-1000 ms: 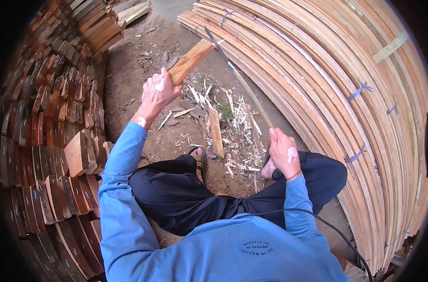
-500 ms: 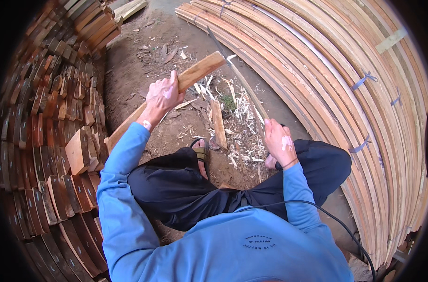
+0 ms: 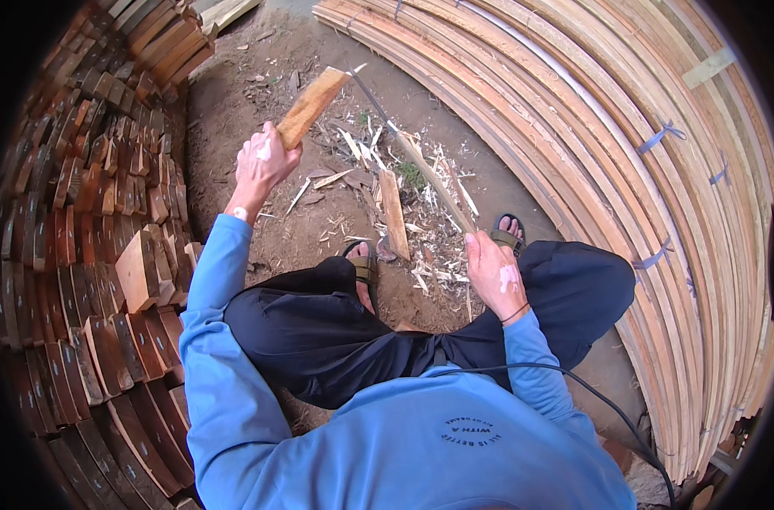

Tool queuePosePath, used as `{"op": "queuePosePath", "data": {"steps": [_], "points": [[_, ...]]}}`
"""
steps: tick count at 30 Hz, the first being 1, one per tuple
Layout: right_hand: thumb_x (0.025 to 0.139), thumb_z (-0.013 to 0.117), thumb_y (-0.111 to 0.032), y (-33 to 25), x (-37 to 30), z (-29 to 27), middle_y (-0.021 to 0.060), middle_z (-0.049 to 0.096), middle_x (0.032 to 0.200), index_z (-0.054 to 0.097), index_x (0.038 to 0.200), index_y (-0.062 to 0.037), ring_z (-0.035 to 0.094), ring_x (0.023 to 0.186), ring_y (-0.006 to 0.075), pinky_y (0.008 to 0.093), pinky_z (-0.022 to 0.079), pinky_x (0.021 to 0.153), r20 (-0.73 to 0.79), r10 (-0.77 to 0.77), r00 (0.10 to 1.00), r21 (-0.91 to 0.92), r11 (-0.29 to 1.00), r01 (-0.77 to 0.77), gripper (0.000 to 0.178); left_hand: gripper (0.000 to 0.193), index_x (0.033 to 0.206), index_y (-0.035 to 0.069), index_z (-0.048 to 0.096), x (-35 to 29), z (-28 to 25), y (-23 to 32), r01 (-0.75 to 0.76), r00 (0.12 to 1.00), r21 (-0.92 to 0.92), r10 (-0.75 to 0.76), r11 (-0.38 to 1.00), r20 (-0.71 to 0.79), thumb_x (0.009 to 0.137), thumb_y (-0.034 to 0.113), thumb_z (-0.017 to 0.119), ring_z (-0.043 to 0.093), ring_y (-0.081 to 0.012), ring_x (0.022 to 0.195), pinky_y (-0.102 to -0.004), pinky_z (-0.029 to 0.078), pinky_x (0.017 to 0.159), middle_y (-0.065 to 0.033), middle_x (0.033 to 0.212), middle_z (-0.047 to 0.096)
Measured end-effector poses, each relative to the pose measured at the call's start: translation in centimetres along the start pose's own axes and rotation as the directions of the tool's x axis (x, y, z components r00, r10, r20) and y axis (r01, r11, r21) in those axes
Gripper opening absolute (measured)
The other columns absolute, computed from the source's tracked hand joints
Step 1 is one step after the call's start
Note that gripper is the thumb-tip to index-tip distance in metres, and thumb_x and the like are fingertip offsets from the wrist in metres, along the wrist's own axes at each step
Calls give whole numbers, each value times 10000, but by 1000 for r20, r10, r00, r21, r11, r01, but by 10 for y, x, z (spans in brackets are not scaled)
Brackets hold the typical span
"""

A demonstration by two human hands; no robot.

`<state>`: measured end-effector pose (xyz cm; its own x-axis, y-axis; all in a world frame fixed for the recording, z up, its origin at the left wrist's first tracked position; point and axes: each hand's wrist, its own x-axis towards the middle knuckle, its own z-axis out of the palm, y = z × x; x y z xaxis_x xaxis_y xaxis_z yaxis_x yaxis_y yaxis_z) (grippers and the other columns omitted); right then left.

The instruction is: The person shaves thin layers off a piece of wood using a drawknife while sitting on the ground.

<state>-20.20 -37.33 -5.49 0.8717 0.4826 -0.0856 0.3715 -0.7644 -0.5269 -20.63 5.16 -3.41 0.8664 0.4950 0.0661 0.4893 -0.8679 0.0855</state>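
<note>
My left hand (image 3: 266, 161) is closed around a wooden board (image 3: 312, 107), which slants up and away to the right; its lower part is hidden behind my hand and forearm. A pale sliver (image 3: 360, 67) sticks out at the board's far end. In my right hand (image 3: 496, 268) is a long-handled knife (image 3: 431, 177), gripped near the end of its light wooden handle. Its narrow dark blade points away to the left, the tip beside the board's far end; whether they touch I cannot tell.
Pale wood shavings (image 3: 438, 276) and a short flat offcut (image 3: 393, 214) lie on the dirt between my sandalled feet. Stacked boards (image 3: 90, 297) rise on the left. Long strips in tied bundles (image 3: 574, 161) curve along the right. A black cable (image 3: 591, 380) crosses my lap.
My left hand has moved left and tilted the board more upright. The knife has swung left with its tip, and my right hand has come slightly nearer and left.
</note>
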Motion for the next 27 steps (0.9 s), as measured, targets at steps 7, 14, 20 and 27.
{"op": "queuePosePath", "data": {"steps": [7,14,20,27], "points": [[1087,434,-302,34,3,13,315,639,827,590,931,11,619,825,538,616,463,760,58,76,995,40,996,-78,383,625,1154,-85,572,-15,50,7,-55,990,-151,73,987,118,861,443,734,724,-472,851,-522,588,786,-331,881,709],[1054,479,-330,60,-4,56,334,685,887,634,1072,24,668,887,523,599,511,841,269,223,937,-131,972,-194,387,749,1306,-81,507,-68,199,-6,66,921,-256,39,964,387,798,398,776,700,-498,954,-543,566,864,-345,997,702],[1025,523,-316,74,-3,80,330,697,927,627,1111,19,678,914,513,592,527,850,354,294,888,-176,953,-245,362,692,1306,-27,448,-85,292,-21,36,898,-275,89,961,431,810,303,799,644,-495,1094,-565,525,930,-315,1150,663],[1009,554,-289,77,-3,86,314,699,971,620,1118,12,672,937,514,596,523,846,372,332,867,-197,941,-276,327,716,1333,-22,439,-91,323,-7,-100,923,-212,170,972,346,844,356,799,545,-460,1195,-586,445,1006,-267,1268,554]]}}
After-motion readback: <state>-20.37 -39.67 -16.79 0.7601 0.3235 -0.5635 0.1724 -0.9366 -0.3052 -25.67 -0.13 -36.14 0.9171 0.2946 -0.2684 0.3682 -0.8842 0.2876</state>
